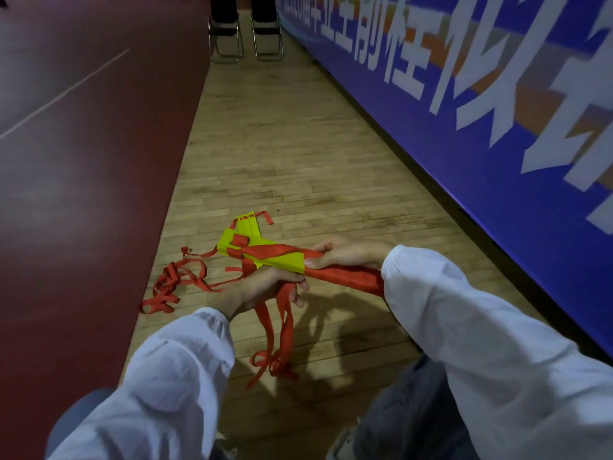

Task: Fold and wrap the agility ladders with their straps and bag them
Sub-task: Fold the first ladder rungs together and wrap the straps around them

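A stack of yellow ladder rungs [262, 250] is held above the wooden floor, with red straps [282, 250] crossing over it. My left hand [265, 288] grips the stack from below, and several red strap loops [282, 330] hang from it down to the floor. My right hand [341, 255] pinches the red straps at the stack's right end, where a wide red band [348, 281] runs under my right sleeve. More loose red strap [172, 283] lies tangled on the floor to the left. No bag is in view.
A blue banner wall [481, 134] with large white characters runs along the right. A dark red court surface [83, 161] borders the wooden floor strip [282, 144] on the left. Two folding chairs [245, 38] stand at the far end. My knees are at the bottom.
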